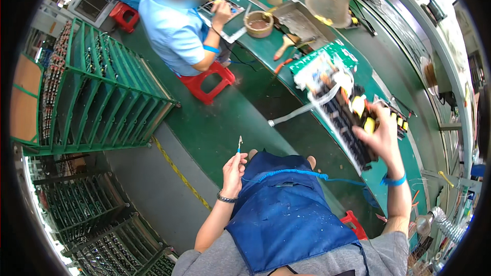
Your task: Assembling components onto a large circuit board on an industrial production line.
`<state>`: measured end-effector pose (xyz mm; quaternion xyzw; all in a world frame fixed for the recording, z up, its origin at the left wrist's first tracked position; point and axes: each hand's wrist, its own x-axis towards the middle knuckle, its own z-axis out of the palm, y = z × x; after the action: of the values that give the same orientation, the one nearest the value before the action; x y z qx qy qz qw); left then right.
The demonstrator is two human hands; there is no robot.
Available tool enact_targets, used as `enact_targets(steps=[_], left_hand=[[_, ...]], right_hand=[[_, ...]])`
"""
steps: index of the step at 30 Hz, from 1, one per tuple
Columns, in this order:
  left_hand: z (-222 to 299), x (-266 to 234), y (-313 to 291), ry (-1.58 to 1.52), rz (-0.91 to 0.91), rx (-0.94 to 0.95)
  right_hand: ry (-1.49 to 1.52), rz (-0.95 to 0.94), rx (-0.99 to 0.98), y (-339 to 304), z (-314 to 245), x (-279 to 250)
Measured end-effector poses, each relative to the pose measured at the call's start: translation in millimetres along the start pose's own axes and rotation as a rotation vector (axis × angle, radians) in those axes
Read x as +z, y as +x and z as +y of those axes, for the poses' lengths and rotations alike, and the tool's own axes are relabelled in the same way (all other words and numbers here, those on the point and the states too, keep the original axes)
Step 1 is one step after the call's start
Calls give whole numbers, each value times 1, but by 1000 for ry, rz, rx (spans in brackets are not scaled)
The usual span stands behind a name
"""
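Observation:
My left hand (234,173) is closed on an alligator clip (240,145) with a blue sleeve, its metal tip pointing up in front of my apron (291,214). A blue coiled cord (291,172) crosses the apron from near this hand toward the right. At the bench, my right hand (381,135) reaches over a circuit board assembly (340,115) with black parts and yellow components. Its thumb and fingers are spread at the parts; whether they press on them is hard to see. A blue wrist strap (394,180) circles my right wrist.
A brush (286,46), a round bowl (259,23), a metal tray (302,23) and a green board (340,53) lie farther along the bench (409,148). A co-worker (176,30) sits on a red stool (207,84). Green racks (115,87) stand at left.

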<state>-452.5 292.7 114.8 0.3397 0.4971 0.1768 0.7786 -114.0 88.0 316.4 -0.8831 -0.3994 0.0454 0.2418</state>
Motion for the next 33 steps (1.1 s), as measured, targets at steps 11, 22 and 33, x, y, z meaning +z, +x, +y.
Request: enact_targets(steps=[11,22,33], left_hand=[[62,-112,21,-226,262,66],[145,-155,98,-316,246,85],[286,-344,171,-171,122,75]], right_hand=[[283,21,-128,272,-100,1],[532,-251,-347,343,-322,36],[601,-467,-305,449,-580,245]])
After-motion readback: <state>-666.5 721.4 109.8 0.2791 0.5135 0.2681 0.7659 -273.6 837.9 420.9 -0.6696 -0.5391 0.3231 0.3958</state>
